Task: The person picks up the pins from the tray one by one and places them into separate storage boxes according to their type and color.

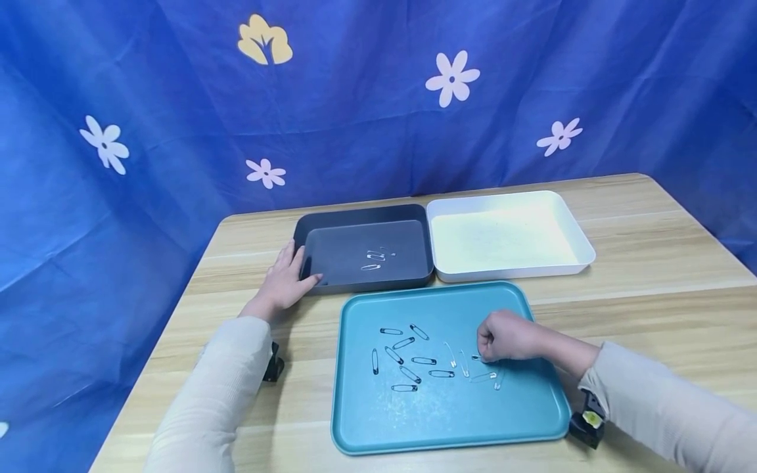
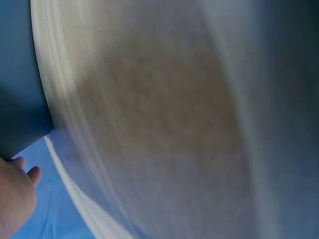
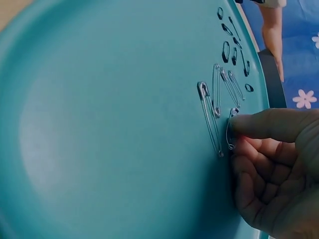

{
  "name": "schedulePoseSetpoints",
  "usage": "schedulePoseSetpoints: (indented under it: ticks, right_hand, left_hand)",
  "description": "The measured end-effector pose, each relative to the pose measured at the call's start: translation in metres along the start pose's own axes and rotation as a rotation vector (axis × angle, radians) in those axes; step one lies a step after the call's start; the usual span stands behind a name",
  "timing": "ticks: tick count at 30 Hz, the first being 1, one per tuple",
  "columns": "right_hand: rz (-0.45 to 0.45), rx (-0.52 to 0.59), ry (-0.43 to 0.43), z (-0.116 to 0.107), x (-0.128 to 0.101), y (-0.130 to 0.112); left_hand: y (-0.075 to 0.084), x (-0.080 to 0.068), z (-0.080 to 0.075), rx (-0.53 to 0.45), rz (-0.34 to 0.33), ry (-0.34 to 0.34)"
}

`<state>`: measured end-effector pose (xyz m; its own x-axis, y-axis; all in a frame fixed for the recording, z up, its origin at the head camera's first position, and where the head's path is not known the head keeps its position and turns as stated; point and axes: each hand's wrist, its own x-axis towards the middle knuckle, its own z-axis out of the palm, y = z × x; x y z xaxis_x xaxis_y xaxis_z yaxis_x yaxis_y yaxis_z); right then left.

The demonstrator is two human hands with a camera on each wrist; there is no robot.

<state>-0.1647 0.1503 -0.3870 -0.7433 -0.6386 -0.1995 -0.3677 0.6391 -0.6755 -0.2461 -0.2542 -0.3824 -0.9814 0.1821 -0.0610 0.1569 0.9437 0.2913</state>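
A teal tray [image 1: 378, 420] carries two kinds of safety pins. Several black safety pins [image 1: 424, 360] lie scattered over its left half. To the right are a few silver safety pins [image 3: 211, 119], close by my right hand [image 1: 510, 336]. Thumb and curled fingers of that hand pinch one silver safety pin [image 3: 231, 130] low over the tray. My left hand [image 1: 284, 282] rests with extended fingers on the left edge of the dark grey tray [image 1: 331, 240], its thumb over the near rim. Silver safety pins [image 1: 370, 267] lie inside that dark tray.
A white tray [image 1: 508, 270] stands at the back, right beside the dark one. All three trays sit on a wood-grain table [image 1: 662, 263]. Behind it hangs a blue cloth [image 1: 355, 98] with flower shapes. A dark wrist device [image 1: 587, 420] sits by the right sleeve.
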Motion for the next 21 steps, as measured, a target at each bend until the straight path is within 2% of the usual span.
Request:
schedulePoseSetpoints:
  ticks: [5,9,21]
  right_hand:
    - [0.048,0.159,-0.045,-0.006,0.005,0.004]
    - [0.061,0.239,-0.071,-0.012,0.009,0.006]
    - [0.073,0.274,0.029,-0.025,0.029,-0.007]
  left_hand:
    - [0.0,-0.001,-0.001,-0.003,0.004,0.009]
    - [0.0,-0.001,0.0,0.004,0.007,0.017]
    - [0.001,-0.003,-0.001,0.002,-0.009,-0.002]
